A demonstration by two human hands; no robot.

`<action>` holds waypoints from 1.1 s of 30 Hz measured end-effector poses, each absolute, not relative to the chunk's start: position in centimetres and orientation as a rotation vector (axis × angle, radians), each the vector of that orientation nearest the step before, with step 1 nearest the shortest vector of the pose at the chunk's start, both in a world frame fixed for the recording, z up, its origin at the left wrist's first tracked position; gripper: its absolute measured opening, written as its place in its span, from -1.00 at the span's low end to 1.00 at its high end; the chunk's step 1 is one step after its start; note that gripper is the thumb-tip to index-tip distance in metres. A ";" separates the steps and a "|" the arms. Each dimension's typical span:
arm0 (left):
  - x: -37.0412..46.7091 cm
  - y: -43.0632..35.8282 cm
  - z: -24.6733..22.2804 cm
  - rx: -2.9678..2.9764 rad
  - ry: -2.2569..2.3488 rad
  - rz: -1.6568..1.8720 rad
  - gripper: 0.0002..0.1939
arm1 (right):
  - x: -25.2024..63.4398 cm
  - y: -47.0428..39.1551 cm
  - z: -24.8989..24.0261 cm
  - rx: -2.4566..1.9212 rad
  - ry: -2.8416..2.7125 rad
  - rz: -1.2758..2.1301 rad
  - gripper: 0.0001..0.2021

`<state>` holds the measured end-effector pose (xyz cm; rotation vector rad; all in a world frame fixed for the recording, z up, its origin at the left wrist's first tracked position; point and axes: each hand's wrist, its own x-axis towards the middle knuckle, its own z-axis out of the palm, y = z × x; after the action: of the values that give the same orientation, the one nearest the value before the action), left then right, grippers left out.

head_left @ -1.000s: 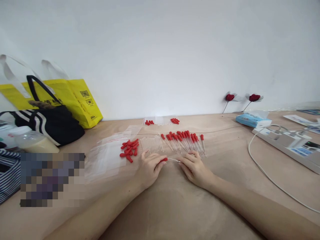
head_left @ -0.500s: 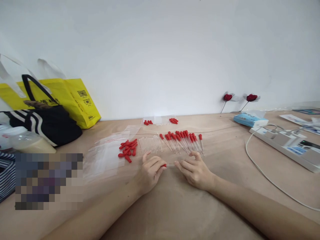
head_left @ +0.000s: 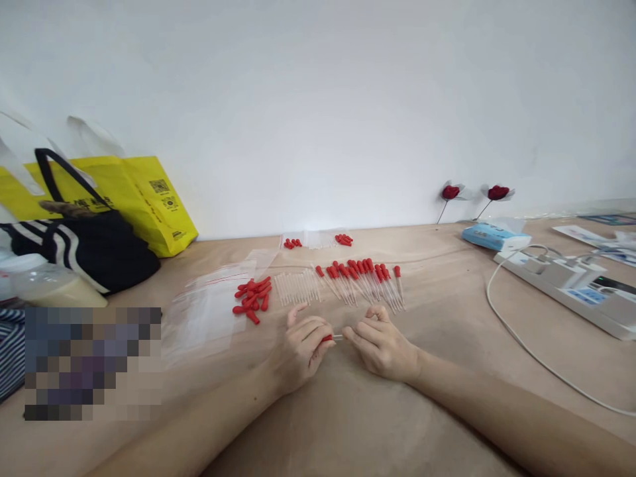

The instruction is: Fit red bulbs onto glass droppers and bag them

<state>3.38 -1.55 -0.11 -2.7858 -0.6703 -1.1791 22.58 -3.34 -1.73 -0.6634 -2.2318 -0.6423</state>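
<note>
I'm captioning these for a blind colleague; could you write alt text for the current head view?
Two bare hands meet over a table, the left hand pinching a red rubber bulb, the right hand the clear tube beside it. Beyond lie loose red bulbs, clear tubes and red-capped tubes.

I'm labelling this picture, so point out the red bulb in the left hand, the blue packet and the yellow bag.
Red bulb (head_left: 327, 338): head view, its exposed end.
Left hand (head_left: 302, 348): head view, back of the hand.
Blue packet (head_left: 489, 236): head view, its top.
Yellow bag (head_left: 161, 215): head view, its printed side.
</note>
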 end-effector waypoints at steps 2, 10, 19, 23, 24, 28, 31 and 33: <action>3.3 -1.4 0.0 -2.817 -0.706 -1.149 -0.87 | 22.5 -3.3 -1.6 -0.683 -2.240 -0.633 -0.76; 2.5 -0.5 0.4 -2.837 -0.901 -0.966 -0.82 | 22.1 -3.3 -1.0 -0.935 -2.261 -0.565 -0.84; -1.0 4.2 2.6 -2.375 -1.557 -0.751 -0.81 | 20.4 0.4 0.0 -1.591 -1.866 -0.053 -0.83; -3.5 5.9 3.2 -2.234 -1.817 -0.580 -0.85 | 18.4 3.3 0.6 -1.826 -1.839 -0.022 -0.89; -3.9 6.2 3.4 -2.216 -1.862 -0.556 -0.84 | 17.9 3.9 0.6 -1.874 -1.841 -0.029 -0.88; -4.6 6.5 3.6 -2.218 -1.924 -0.508 -0.81 | 17.0 5.0 0.6 -1.984 -1.845 -0.041 -0.84; -4.5 6.5 3.5 -2.238 -1.902 -0.486 -0.82 | 16.9 5.1 0.6 -1.995 -1.862 -0.040 -0.82; -4.4 6.5 3.4 -2.249 -1.871 -0.475 -0.81 | 16.9 5.2 0.7 -1.993 -1.868 -0.038 -0.81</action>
<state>-4.38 6.50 3.44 -2.2489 -1.8708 -0.4752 16.94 5.18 0.70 -1.9933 -1.8684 -0.0379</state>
